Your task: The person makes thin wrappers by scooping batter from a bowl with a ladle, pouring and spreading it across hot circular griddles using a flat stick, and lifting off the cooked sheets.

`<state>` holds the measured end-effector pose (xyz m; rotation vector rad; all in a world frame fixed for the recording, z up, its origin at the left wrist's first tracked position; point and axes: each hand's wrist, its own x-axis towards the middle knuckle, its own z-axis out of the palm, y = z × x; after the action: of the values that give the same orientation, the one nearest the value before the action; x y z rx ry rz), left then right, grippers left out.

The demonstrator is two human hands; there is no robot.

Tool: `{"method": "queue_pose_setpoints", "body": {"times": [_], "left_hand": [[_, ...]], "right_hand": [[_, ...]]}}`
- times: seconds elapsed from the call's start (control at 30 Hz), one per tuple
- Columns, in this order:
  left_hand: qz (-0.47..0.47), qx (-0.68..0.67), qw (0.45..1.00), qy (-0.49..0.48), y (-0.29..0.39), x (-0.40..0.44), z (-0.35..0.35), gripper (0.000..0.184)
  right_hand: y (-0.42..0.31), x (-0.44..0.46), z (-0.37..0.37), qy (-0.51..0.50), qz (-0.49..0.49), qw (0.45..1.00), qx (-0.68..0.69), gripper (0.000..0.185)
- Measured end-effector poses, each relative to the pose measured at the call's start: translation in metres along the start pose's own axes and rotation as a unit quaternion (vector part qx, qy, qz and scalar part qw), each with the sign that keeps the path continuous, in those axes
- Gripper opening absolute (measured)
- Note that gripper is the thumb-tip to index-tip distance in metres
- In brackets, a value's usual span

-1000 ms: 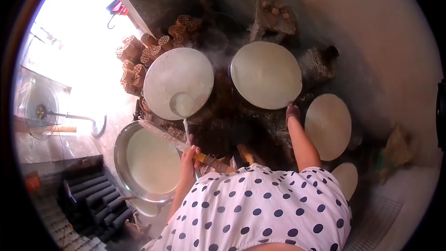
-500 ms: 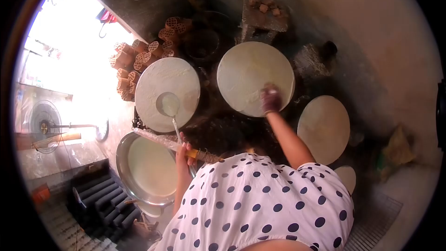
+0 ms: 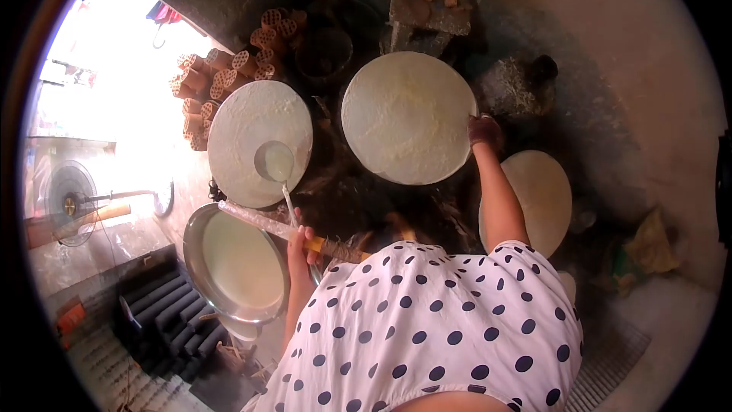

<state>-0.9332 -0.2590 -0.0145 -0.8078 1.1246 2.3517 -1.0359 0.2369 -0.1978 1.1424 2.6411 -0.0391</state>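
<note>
My left hand [image 3: 302,244] is closed around the handle of a ladle [image 3: 274,162] and a long stick [image 3: 259,220] wrapped in pale film. The ladle's round bowl holds whitish liquid and is over the left round pale disc [image 3: 252,118]. In a dark maroon glove, my right hand [image 3: 486,131] is at the right rim of the middle round disc [image 3: 408,118], fingers curled against the edge. Whatever may be between those fingers is hidden. Below the left disc stands a wide metal basin [image 3: 200,267] of creamy white liquid.
A third pale disc [image 3: 537,194] lies at right, partly behind my right arm. Perforated clay-coloured cylinders [image 3: 229,72] are stacked at upper left; black cylinders [image 3: 171,320] lie at lower left. A fan [image 3: 70,204] stands at left, and a small stand [image 3: 427,15] bears brick pieces at the back.
My right hand has moved from the middle disc's surface to its right rim. My left hand still holds the ladle and stick. The view has shifted slightly.
</note>
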Motion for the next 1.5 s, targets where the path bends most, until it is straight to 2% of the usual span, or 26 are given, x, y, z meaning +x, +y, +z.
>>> {"method": "queue_pose_setpoints", "body": {"times": [0.07,0.1,0.13,0.17,0.27,0.3,0.43,0.5,0.6,0.73,0.8,0.87,0.9,0.93,1.0,1.03,1.1,1.13,1.2,1.23,1.27,1.3,1.33,1.37,1.43,1.5], "left_hand": [[-0.005,-0.011,1.000,-0.008,-0.001,-0.001,-0.005,0.045],[-0.004,-0.012,1.000,-0.005,-0.001,-0.003,-0.003,0.045],[0.001,-0.005,1.000,-0.004,0.001,-0.005,0.001,0.045],[0.007,0.002,1.000,-0.003,0.002,-0.006,0.003,0.045],[0.007,-0.006,1.000,-0.007,0.002,-0.006,0.000,0.046],[0.008,-0.006,1.000,-0.005,0.002,-0.006,0.000,0.046],[0.012,-0.002,1.000,-0.016,0.003,-0.008,0.001,0.047],[0.014,-0.001,1.000,-0.016,0.004,-0.009,-0.002,0.047],[0.016,-0.012,1.000,-0.025,0.005,-0.011,-0.011,0.047],[0.018,-0.013,1.000,-0.016,0.005,-0.010,-0.021,0.050],[0.017,-0.018,1.000,-0.008,0.003,-0.010,-0.022,0.052],[0.015,-0.018,1.000,0.006,0.001,-0.012,-0.021,0.052],[0.013,-0.012,1.000,0.002,0.003,-0.008,-0.024,0.052],[0.006,-0.003,1.000,-0.004,0.006,-0.003,-0.026,0.049],[-0.003,0.012,1.000,-0.013,0.009,0.002,-0.028,0.046],[-0.004,0.023,1.000,-0.019,0.009,0.000,-0.029,0.045],[-0.007,0.039,0.999,-0.027,0.006,-0.009,-0.027,0.045],[-0.010,0.031,0.999,-0.024,0.003,-0.018,-0.026,0.045],[-0.016,0.029,0.999,-0.024,-0.011,-0.045,-0.024,0.045],[-0.020,0.052,0.998,-0.028,-0.016,-0.049,-0.023,0.045],[-0.023,0.075,0.996,-0.032,-0.022,-0.059,-0.021,0.045],[-0.034,0.093,0.993,-0.062,-0.028,-0.065,-0.019,0.045],[-0.038,0.113,0.989,-0.086,-0.036,-0.066,-0.024,0.046],[-0.042,0.133,0.984,-0.110,-0.044,-0.065,-0.034,0.047],[-0.054,0.186,0.969,-0.154,-0.069,-0.069,-0.042,0.049],[-0.092,0.202,0.951,-0.217,-0.107,-0.082,-0.025,0.049]], "right_hand": [[0.004,-0.002,0.013,0.026,-0.123,0.976,-0.176,0.043],[-0.009,-0.025,-0.013,0.061,-0.065,0.996,-0.002,0.045],[-0.023,-0.044,-0.041,0.094,-0.004,0.981,0.171,0.047],[-0.031,-0.053,-0.060,0.035,0.044,0.982,0.179,0.047],[-0.050,-0.074,-0.087,0.056,0.124,0.969,0.206,0.048],[-0.042,-0.063,-0.072,0.001,0.109,0.967,0.230,0.053],[-0.039,-0.068,-0.052,0.032,0.099,0.962,0.252,0.052],[-0.037,-0.084,-0.046,0.189,0.034,0.934,0.300,0.038],[-0.034,-0.103,-0.044,0.234,-0.040,0.905,0.352,0.029],[-0.037,-0.128,-0.046,0.276,-0.058,0.887,0.366,0.025],[-0.033,-0.139,-0.049,0.319,-0.131,0.846,0.406,0.022],[-0.011,-0.138,-0.034,0.296,-0.086,0.842,0.443,0.022],[-0.010,-0.140,-0.045,0.259,-0.043,0.749,0.608,0.023],[-0.009,-0.141,-0.057,0.244,0.006,0.613,0.752,0.025],[0.007,-0.139,-0.113,0.228,0.059,0.767,0.597,0.028],[0.019,-0.130,-0.102,0.231,0.065,0.764,0.598,0.028],[0.045,-0.117,-0.074,0.102,0.123,0.817,0.554,0.030],[0.033,-0.139,-0.082,0.076,0.130,0.803,0.577,0.036],[0.049,-0.155,-0.026,-0.003,0.163,0.796,0.583,0.043],[0.054,-0.175,-0.016,0.010,0.169,0.830,0.531,0.043],[0.073,-0.184,0.042,0.017,0.166,0.783,0.599,0.042],[0.078,-0.225,0.018,0.023,0.176,0.783,0.596,0.042],[0.097,-0.237,0.077,0.027,0.229,0.752,0.618,0.044],[0.106,-0.275,0.063,0.007,0.266,0.729,0.631,0.045],[0.150,-0.372,0.016,0.078,0.222,0.564,0.791,0.045],[0.235,-0.453,0.027,0.117,0.218,0.547,0.800,0.043]]}}
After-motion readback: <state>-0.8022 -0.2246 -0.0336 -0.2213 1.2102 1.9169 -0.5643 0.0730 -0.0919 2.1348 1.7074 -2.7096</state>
